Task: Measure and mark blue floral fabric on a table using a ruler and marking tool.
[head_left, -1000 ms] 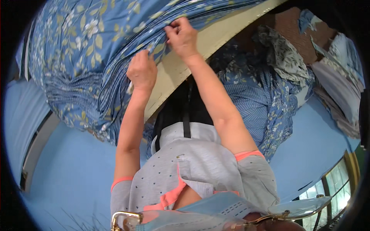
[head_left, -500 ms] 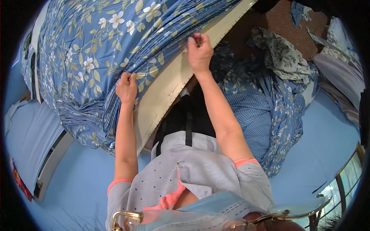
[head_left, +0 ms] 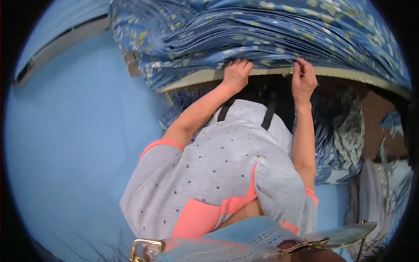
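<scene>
Our hands (head_left: pixel 237 76) have shifted rightward in view, apart, at pleated blue floral cloth (head_left: pixel 262 32), grips unclear; crumpled grey leaf-print fabric (head_left: pixel 350 137) lies right.

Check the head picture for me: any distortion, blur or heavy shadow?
In the head view, the cream tabletop edge bows into a curve; the flowered blue fabric looks slightly soft; deep shadow lies under that edge; the left hand and right hand have readable outlines.

Reaching with curled left hand (head_left: pixel 236 77), left forearm (head_left: pixel 198 111) slanted behind left fingers (head_left: pixel 240 63), with bent right hand (head_left: pixel 304 83), thumb (head_left: pixel 297 75) left of right fingers (head_left: pixel 309 69), right forearm (head_left: pixel 304 135) straight behind.
</scene>
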Demonstrator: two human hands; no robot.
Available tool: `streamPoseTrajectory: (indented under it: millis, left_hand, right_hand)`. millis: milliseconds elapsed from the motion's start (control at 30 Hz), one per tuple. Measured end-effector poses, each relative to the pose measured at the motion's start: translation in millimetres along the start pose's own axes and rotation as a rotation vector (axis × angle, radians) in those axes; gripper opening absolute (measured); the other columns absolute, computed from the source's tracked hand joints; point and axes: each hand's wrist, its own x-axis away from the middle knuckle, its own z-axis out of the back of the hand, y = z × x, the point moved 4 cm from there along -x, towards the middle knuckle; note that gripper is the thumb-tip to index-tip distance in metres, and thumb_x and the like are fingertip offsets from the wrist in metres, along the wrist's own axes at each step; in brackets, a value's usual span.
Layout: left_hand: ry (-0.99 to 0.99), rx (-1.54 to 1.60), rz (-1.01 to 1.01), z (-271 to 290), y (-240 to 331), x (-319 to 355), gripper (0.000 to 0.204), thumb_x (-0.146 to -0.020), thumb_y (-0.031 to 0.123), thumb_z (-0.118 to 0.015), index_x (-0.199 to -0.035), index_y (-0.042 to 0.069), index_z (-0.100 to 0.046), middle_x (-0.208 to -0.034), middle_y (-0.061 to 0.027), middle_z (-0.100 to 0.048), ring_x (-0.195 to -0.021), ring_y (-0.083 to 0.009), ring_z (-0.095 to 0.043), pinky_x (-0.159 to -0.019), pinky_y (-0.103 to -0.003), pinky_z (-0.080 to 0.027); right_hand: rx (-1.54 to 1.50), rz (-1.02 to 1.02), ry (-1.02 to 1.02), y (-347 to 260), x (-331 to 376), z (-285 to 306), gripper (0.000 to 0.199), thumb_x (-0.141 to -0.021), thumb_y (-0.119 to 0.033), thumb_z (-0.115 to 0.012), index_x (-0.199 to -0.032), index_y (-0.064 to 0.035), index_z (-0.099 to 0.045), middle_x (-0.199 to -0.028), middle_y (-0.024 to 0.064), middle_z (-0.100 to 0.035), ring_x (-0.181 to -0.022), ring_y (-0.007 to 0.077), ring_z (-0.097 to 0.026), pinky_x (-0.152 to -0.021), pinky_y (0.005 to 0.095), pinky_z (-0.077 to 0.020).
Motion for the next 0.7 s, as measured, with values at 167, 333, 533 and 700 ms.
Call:
streamPoseTrajectory:
  millis: [167,333,533,700]
  left_hand:
    - [0.111,-0.126,0.246,16.9,-61.5,70.3,0.009,-0.076,0.009,-0.064,-0.084,0.009,-0.063,-0.088,-0.0103,-0.062,-0.093,-0.0307,-0.061,-0.076,-0.046,-0.048]
    - [0.246,-0.212,0.917,32.5,-131.8,136.0,0.037,-0.084,0.016,-0.063,-0.116,-0.001,-0.061,-0.116,-0.0208,-0.058,-0.113,-0.0395,-0.054,-0.097,-0.051,-0.043]
    - [0.938,0.483,1.522,44.7,-214.2,187.1,0.067,-0.086,0.014,-0.071,-0.139,-0.008,-0.036,-0.140,-0.0272,-0.040,-0.125,-0.0440,-0.048,-0.104,-0.051,-0.043]
    - [0.894,0.481,2.010,73.4,-253.5,206.5,0.071,-0.083,0.022,-0.079,-0.137,-0.007,-0.043,-0.138,-0.0262,-0.050,-0.116,-0.0379,-0.059,-0.096,-0.046,-0.050]
  right_hand:
    - [0.210,0.165,-0.405,-18.5,17.4,-43.5,0.024,-0.091,-0.004,-0.066,-0.114,-0.0064,-0.067,-0.103,0.0125,-0.066,-0.085,0.0274,-0.068,-0.074,0.0327,-0.0530]
    - [0.151,0.221,-0.735,-41.3,23.0,-77.9,0.051,-0.090,0.003,-0.061,-0.136,-0.0194,-0.060,-0.116,0.0128,-0.064,-0.096,0.0341,-0.066,-0.081,0.0369,-0.0525]
    - [0.233,0.469,-0.823,-93.3,17.3,-123.0,0.063,-0.087,0.006,-0.061,-0.143,-0.0220,-0.052,-0.126,0.0123,-0.061,-0.103,0.0361,-0.064,-0.084,0.0395,-0.0535]
    - [0.367,0.467,-0.756,-83.7,19.0,-148.1,0.062,-0.088,0.004,-0.063,-0.143,-0.0222,-0.051,-0.125,0.0103,-0.063,-0.105,0.0343,-0.065,-0.084,0.0396,-0.0547]
